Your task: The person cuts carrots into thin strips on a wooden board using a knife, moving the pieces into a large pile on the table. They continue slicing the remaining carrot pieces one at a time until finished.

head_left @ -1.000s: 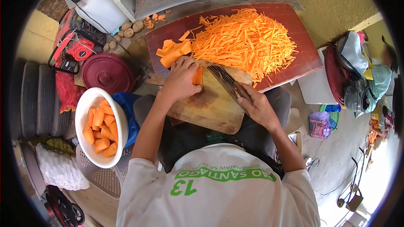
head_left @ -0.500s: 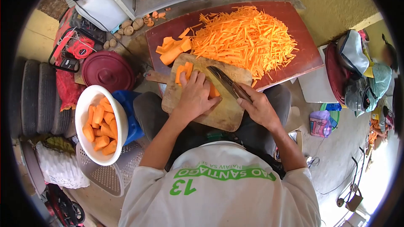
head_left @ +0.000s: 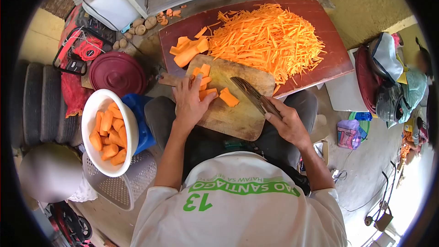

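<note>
My right hand (head_left: pixel 288 121) grips a kitchen knife (head_left: pixel 251 92) by its handle, its dark blade angled up and left over the right part of the wooden cutting board (head_left: pixel 228 126). At the board's left side lies my left hand (head_left: pixel 190 103), fingers spread and thumb against a cut carrot piece (head_left: pixel 208 93). More carrot pieces (head_left: pixel 204 70) lie just beyond its fingertips. A separate carrot chunk (head_left: pixel 228 97) rests mid-board between my hands. Behind the board, a large heap of carrot strips (head_left: pixel 267 41) and some thick carrot slabs (head_left: pixel 190 51) sit on the red-brown table (head_left: pixel 331 59).
On my left, a white basin (head_left: pixel 132 132) holds several peeled carrots (head_left: pixel 109 128), above a perforated grey basket (head_left: pixel 141 178). A maroon lid (head_left: pixel 116 75) lies farther back. Potatoes (head_left: pixel 140 29) lie near the shelf. Plastic bags (head_left: pixel 350 132) stand on the right-hand floor.
My left hand has shifted left and opened, leaving the carrot chunk uncovered mid-board. The knife has moved slightly right and down. A blurred round shape has appeared at the lower left.
</note>
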`<state>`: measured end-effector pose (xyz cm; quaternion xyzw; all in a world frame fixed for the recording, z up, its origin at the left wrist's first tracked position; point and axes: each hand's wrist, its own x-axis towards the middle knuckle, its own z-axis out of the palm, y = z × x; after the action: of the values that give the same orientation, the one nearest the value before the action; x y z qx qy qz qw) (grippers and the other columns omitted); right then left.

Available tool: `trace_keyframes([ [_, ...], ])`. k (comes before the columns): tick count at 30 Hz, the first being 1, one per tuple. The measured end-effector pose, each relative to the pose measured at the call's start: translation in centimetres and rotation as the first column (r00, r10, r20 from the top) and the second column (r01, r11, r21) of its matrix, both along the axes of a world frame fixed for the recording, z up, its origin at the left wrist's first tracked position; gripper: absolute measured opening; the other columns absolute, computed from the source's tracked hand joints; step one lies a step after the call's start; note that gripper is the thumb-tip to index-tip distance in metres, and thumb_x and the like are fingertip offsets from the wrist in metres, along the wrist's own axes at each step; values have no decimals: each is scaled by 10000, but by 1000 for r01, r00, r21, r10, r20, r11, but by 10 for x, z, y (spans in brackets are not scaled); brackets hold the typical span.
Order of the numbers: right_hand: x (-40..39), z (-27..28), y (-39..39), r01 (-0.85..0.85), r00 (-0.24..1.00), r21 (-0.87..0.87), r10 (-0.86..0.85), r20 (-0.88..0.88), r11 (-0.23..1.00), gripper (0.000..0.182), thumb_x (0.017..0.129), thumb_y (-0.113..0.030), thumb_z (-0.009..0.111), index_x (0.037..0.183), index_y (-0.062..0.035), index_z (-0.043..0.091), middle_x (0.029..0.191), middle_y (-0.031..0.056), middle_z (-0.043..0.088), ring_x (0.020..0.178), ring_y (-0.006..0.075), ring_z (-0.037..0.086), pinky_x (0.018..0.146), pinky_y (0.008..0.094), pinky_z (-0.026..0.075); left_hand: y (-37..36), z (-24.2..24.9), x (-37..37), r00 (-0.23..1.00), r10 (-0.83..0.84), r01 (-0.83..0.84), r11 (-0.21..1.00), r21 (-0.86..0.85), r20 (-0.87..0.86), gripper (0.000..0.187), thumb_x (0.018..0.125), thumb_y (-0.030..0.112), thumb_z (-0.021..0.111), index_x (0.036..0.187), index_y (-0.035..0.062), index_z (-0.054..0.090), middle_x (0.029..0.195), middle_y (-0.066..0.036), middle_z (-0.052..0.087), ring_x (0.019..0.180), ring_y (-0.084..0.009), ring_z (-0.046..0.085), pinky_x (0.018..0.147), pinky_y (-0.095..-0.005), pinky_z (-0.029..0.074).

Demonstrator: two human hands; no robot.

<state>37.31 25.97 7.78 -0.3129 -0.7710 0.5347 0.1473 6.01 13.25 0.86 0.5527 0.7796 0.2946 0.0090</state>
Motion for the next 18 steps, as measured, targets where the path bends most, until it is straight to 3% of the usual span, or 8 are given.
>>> trace_keyframes([
  [2, -2, 0, 0, -10, 1000, 6, 10, 1, 1000, 483, 1078, -48, 697, 1534, 74, 591, 1209, 190, 756, 1092, 195, 685, 1020, 351, 547, 8, -13, -12, 990, -60, 57, 998, 31, 129, 722, 858, 250, 954, 1480, 36, 655, 1485, -201, 546, 1231, -414, 595, 1083, -536, 490],
  [5, -3, -4, 0, -23, 1000, 33, 23, -9, 999, 475, 1079, -40, 698, 1529, 72, 592, 1199, 191, 755, 1081, 194, 684, 1007, 351, 550, 18, -13, -21, 975, -208, 205, 977, 55, 74, 740, 868, 244, 957, 1502, 28, 643, 1534, -221, 536, 1295, -434, 602, 1124, -497, 505],
  [8, -2, -4, -2, -25, 999, 50, 26, -21, 998, 473, 1078, -32, 699, 1527, 70, 591, 1198, 192, 755, 1079, 197, 687, 1004, 350, 552, 2, 16, -17, 960, -219, 230, 972, -46, 175, 773, 866, 248, 960, 1532, 37, 631, 1559, -231, 546, 1408, -432, 577, 1199, -480, 474],
  [11, -2, -4, -2, -13, 1000, 43, 13, -3, 999, 476, 1075, -32, 703, 1527, 71, 591, 1198, 192, 758, 1082, 201, 694, 1003, 350, 554, -16, 23, -18, 977, -183, 201, 962, -187, 109, 794, 866, 250, 960, 1555, 49, 622, 1594, -239, 542, 1485, -420, 545, 1250, -456, 445],
  [14, -7, -5, 1, -18, 1000, 31, 18, 12, 999, 484, 1068, -43, 711, 1522, 71, 593, 1196, 220, 760, 1078, 236, 719, 992, 365, 563, -12, 0, -27, 964, -211, 223, 973, -57, 164, 712, 863, 205, 952, 1497, 47, 670, 1547, -213, 580, 1409, -398, 599, 1196, -460, 476],
  [16, -11, -4, 2, -17, 1000, 50, 16, 10, 999, 494, 1054, -52, 717, 1519, 64, 596, 1187, 271, 757, 1062, 302, 760, 970, 395, 578, 9, -20, -35, 972, -218, 214, 976, 44, 90, 633, 866, 182, 944, 1436, 40, 706, 1489, -193, 611, 1328, -391, 632, 1137, -471, 498],
  [18, -15, -7, 1, -11, 1000, 73, 12, -12, 997, 496, 1056, -56, 719, 1522, 61, 597, 1185, 270, 758, 1059, 296, 758, 971, 391, 577, 32, -23, -43, 979, -204, 201, 973, 110, 11, 571, 866, 163, 935, 1381, 33, 727, 1433, -182, 628, 1258, -392, 648, 1080, -486, 517],
])
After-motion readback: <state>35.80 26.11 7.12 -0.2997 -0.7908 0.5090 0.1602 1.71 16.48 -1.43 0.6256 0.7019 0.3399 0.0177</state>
